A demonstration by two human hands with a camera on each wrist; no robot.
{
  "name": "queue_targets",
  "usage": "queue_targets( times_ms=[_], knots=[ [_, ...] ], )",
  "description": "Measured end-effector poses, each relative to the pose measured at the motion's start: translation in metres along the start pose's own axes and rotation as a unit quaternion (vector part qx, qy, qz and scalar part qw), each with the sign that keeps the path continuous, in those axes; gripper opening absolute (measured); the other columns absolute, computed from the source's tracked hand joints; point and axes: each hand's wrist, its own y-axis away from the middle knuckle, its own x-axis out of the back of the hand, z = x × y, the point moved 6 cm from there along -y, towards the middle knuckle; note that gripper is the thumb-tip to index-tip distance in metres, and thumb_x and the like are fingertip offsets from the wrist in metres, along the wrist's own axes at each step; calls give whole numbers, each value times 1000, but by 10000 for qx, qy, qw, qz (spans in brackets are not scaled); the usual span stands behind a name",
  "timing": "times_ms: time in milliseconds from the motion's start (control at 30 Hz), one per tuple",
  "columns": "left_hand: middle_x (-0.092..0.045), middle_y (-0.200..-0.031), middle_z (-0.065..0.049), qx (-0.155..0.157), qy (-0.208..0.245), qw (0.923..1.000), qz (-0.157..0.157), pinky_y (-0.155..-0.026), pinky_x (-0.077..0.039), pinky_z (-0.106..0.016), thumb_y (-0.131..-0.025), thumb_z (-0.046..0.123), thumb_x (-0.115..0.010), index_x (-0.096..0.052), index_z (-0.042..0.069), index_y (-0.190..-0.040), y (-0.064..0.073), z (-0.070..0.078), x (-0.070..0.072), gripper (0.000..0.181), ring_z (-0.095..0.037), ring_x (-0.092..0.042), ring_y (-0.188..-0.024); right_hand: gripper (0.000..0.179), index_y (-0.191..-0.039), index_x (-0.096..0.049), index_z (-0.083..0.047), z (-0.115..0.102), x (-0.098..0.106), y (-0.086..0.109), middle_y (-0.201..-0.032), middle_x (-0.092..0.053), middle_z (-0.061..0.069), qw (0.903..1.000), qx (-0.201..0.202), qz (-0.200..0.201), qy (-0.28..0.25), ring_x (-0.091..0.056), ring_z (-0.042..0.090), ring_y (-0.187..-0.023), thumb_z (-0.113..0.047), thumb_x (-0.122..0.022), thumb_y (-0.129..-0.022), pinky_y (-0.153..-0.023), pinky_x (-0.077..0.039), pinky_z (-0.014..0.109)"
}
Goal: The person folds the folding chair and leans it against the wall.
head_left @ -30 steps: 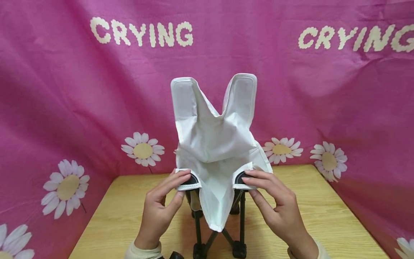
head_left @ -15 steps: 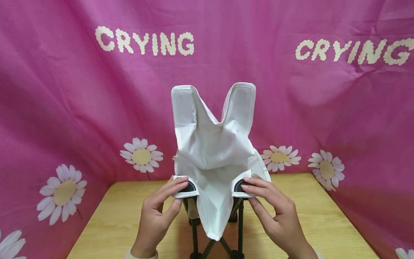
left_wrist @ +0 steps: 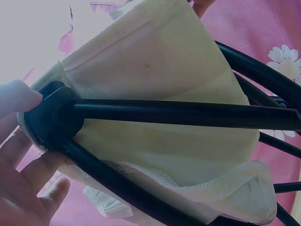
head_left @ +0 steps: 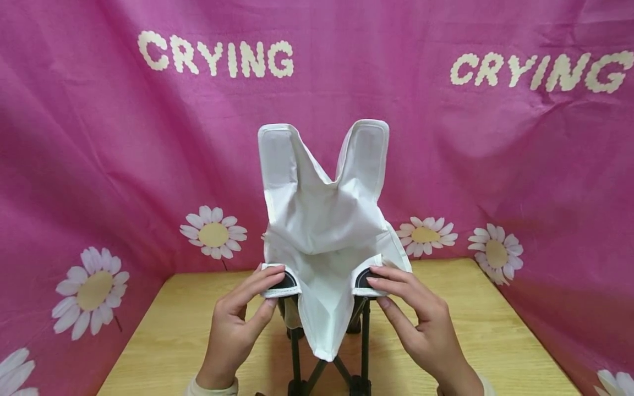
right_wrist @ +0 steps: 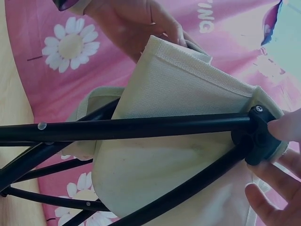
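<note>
A small folding chair with a white fabric seat (head_left: 322, 231) and black tube legs (head_left: 365, 341) stands on the table in the head view. Two fabric flaps stick up at its back, and the front edge sags to a point. My left hand (head_left: 235, 324) pinches the front left corner, fingers over the black corner patch and thumb below. Likewise my right hand (head_left: 421, 319) pinches the front right corner. Each wrist view shows the underside: thumb and fingers sit around a black plastic joint, the left one (left_wrist: 56, 115) and the right one (right_wrist: 258, 136), where tubes meet the fabric.
The light wooden table (head_left: 485, 335) spreads around the chair. Behind and on both sides hangs a pink curtain (head_left: 198, 154) printed with daisies and lettering, close beyond the table's far edge.
The head view has tilted a little, so the whole scene shifts down and then partly back up. Both hands keep their hold on the chair's corners, and its shape stays the same.
</note>
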Motion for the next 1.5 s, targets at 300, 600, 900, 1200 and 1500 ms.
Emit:
queue_targets(
  times_ms=[300,600,900,1200,1500],
  knots=[
    [-64,-120,-19,-109,-62,9999,-61,-112,-30,-42,-77,-23,-61,-66,-5,-116,-1,0,3,43,-25,-57,-119,26,-111,-69,1,9,-2,4,-116,-64,20,9999,66,-8,-107,-54,32,-121,7,-65,-86,-107,-38,31],
    [-63,-125,-15,-48,-366,9979,-539,-113,-28,-42,-77,-18,-67,-64,0,-123,-3,-5,4,49,-30,-52,-125,23,-111,-69,0,14,1,4,-116,-64,19,9998,136,-117,-16,-55,31,-122,-2,-67,-88,-108,-38,33],
    [-62,-128,-13,26,-550,9964,-643,-114,-26,-40,-83,-15,-62,-63,2,-125,-2,-3,3,46,-31,-50,-127,25,-112,-68,3,12,2,6,-116,-63,22,9996,132,-8,-237,-54,32,-121,4,-66,-87,-107,-38,31],
    [-62,-125,-17,-184,-365,9984,-389,-114,-27,-39,-81,-19,-60,-64,-2,-122,4,-1,9,44,-30,-53,-124,25,-111,-68,1,15,-3,8,-116,-63,21,9995,148,-36,-267,-55,33,-120,3,-66,-86,-107,-38,31],
    [-63,-126,-12,397,-290,9973,-538,-112,-30,-36,-85,-16,-60,-65,1,-123,-3,-5,5,42,-36,-44,-132,24,-110,-69,-1,6,-1,-3,-114,-64,19,9999,125,-82,-61,-56,29,-120,4,-66,-87,-106,-39,32]
  ],
)
